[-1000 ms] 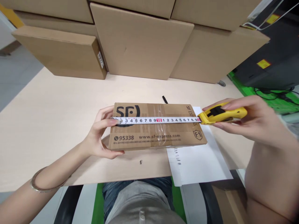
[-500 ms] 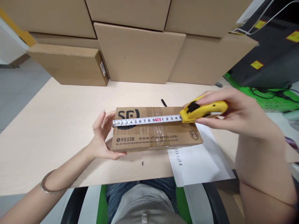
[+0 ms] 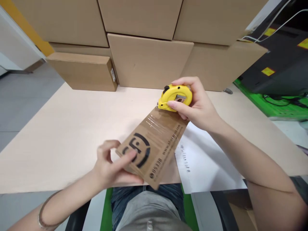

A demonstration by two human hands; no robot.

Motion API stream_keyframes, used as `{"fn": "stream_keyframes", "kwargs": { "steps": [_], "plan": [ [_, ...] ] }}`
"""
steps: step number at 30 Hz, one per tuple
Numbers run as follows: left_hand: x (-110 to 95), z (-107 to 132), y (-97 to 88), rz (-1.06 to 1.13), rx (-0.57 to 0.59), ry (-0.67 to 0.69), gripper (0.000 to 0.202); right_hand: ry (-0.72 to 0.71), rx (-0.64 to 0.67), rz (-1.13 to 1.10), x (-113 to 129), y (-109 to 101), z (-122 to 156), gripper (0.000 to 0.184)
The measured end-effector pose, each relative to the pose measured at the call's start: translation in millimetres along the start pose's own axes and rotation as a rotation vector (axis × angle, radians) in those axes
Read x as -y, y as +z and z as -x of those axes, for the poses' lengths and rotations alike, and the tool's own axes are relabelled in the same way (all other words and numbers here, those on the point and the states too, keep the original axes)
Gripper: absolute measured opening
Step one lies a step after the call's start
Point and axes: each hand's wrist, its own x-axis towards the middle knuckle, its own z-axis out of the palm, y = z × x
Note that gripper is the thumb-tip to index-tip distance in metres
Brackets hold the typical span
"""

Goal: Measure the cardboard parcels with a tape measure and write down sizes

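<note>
A small brown cardboard box (image 3: 160,131) with a black SF logo and clear tape is tilted in front of me, its near end lower left. My left hand (image 3: 113,163) grips that near end, thumb on top by the logo and fingers around the edge. In my right hand (image 3: 192,102) is a yellow tape measure (image 3: 176,96), its blade drawn in with only the metal tip showing. The tape measure sits over the box's far end, and some of my right fingers are hidden behind it.
Handwritten white paper (image 3: 207,160) lies on the pale table (image 3: 72,138) under the box's right side. Large cardboard boxes (image 3: 149,61) stand along the back, with a flatter carton (image 3: 81,72) at left. Dark equipment (image 3: 276,61) stands at the right on green (image 3: 262,99).
The tape blade, stretched along the box before, has gone back into its case. The box has turned from lying crosswise to slanting, and my right hand has moved left and away from me.
</note>
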Motion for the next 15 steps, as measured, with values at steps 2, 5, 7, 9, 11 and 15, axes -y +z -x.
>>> {"fn": "stream_keyframes", "kwargs": {
  "steps": [2, 5, 7, 9, 11, 15],
  "plan": [
    [-17, -6, -2.0, 0.040, 0.107, 0.201, 0.053, 0.019, 0.027, -0.045, -6, 7, -6, 0.044],
    [-25, -20, 0.4, 0.309, 0.254, 0.337, 0.050, -0.021, 0.066, -0.079, -11, 15, -17, 0.042],
    [-17, -29, 8.6, 0.491, 0.217, 0.216, 0.051, -0.058, 0.087, -0.092, -14, 19, -23, 0.042],
    [0, -34, 22.2, 0.562, 0.036, -0.052, 0.051, -0.081, 0.070, -0.091, -19, 23, -28, 0.045],
    [18, -38, 38.4, 0.572, 0.028, -0.165, 0.069, -0.094, 0.000, -0.069, -23, 28, -31, 0.048],
    [39, -44, 62.8, 0.753, 0.195, -0.228, 0.110, -0.167, -0.164, -0.006, -27, 33, -30, 0.048]
  ]
}}
